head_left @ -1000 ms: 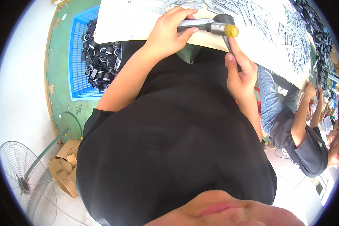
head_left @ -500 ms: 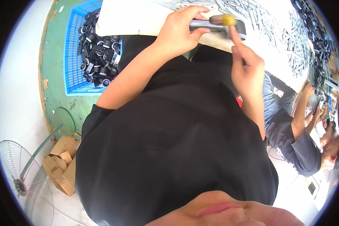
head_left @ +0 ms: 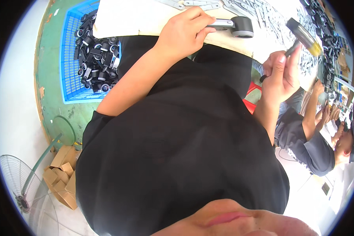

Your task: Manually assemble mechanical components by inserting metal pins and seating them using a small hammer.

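Observation:
Near the front edge of the white-topped table (head_left: 122, 19), my left hand (head_left: 183, 33) pinches the grey arm of a black-and-silver part with a round end (head_left: 242, 27). That round end points right, away from my fingers. Over to the right, my right hand (head_left: 281, 72) grips a mallet (head_left: 303, 36) by its thin dark handle. The mallet's head is dark at one end and yellow at the other, and it is held up apart from the part. My right fingers are wrapped round the handle, with the index finger stretched along it.
At left stands a blue plastic basket (head_left: 69, 67) with many black round-ended parts (head_left: 98, 59). Flat grey metal pieces (head_left: 259, 19) cover the table's far side. A co-worker (head_left: 308, 137) sits to the right. Lower left are a fan (head_left: 23, 200) and an opened cardboard box (head_left: 63, 185).
My right hand has swung the mallet from over the part's round end up and out to the right. My left hand keeps hold of the part, shifted slightly left.

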`<state>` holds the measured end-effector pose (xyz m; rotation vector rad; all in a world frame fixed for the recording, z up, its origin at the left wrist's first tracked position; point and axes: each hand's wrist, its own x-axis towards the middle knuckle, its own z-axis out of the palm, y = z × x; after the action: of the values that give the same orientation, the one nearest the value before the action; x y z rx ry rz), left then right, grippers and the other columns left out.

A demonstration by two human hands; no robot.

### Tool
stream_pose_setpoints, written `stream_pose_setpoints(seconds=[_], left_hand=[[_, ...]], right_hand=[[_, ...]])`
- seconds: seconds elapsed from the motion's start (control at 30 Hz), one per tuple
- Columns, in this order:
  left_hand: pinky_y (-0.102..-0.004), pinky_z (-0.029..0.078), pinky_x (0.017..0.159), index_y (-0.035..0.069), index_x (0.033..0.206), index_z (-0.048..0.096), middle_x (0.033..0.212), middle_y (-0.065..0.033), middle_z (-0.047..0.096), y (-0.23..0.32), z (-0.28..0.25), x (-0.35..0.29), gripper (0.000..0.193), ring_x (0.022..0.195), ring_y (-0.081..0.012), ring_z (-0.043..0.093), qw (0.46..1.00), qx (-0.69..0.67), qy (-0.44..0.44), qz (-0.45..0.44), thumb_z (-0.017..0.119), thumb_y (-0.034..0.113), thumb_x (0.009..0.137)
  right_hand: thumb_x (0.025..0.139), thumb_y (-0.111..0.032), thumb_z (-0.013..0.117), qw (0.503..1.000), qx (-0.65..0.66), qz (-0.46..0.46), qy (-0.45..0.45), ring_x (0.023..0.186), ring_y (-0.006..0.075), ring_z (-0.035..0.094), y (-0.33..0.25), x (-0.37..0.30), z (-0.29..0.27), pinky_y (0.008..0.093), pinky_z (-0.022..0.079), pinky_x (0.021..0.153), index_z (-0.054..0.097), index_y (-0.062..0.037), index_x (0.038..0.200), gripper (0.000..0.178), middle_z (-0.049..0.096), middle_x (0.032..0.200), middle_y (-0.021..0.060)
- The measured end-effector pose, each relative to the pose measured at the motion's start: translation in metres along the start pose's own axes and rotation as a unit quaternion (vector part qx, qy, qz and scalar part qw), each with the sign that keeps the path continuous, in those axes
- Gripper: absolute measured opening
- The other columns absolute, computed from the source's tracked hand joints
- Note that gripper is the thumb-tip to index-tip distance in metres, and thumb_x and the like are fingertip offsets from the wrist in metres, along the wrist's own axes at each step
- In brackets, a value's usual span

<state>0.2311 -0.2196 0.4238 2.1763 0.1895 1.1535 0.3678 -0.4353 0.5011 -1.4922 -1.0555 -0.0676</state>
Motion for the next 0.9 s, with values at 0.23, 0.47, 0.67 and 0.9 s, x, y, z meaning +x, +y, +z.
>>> stream_pose_setpoints(seconds=[0.23,0.47,0.67,0.9], left_hand=[[-0.0355,0.057,0.066,0.007,0.1,0.074,0.089,-0.005,0.062,-0.002,0.004,0.0,0.017,0.076,-0.0249,0.067,0.999,0.032,0.005,0.034,0.08,0.006,0.083],[-0.035,0.055,0.064,0.007,0.099,0.074,0.088,-0.0044,0.061,-0.001,0.007,0.0,0.016,0.074,-0.0239,0.066,0.999,0.02,0.017,0.029,0.08,0.006,0.084],[-0.035,0.054,0.063,0.007,0.097,0.073,0.087,-0.0044,0.061,-0.003,0.005,-0.002,0.016,0.072,-0.024,0.065,0.997,0.025,0.047,0.052,0.08,0.007,0.083],[-0.0355,0.054,0.063,0.007,0.097,0.073,0.086,-0.0043,0.06,-0.003,0.008,-0.002,0.016,0.072,-0.0239,0.065,0.998,0.026,0.038,0.045,0.081,0.008,0.083]], right_hand=[[0.105,-0.003,0.061,0.944,-0.273,0.054,-0.177,0.065,0.0068,0.051,-0.001,-0.003,0.006,0.0232,0.046,0.064,0.067,-0.0117,0.145,0.042,0.062,0.075,0.001],[0.105,-0.003,0.061,0.963,-0.258,0.017,-0.076,0.065,0.0044,0.05,0.007,-0.005,0.003,0.0214,0.045,0.062,0.061,-0.0049,0.149,0.044,0.069,0.084,0.0008],[0.106,-0.004,0.06,0.976,-0.21,0.046,-0.042,0.061,0.002,0.044,-0.004,0.005,0.0,0.0199,0.04,0.056,0.062,-0.0096,0.15,0.044,0.064,0.083,-0.0051],[0.103,-0.002,0.061,0.926,-0.339,0.024,-0.166,0.062,0.0065,0.049,-0.001,-0.001,0.012,0.024,0.044,0.06,0.067,-0.0156,0.145,0.044,0.064,0.073,0.0105]])
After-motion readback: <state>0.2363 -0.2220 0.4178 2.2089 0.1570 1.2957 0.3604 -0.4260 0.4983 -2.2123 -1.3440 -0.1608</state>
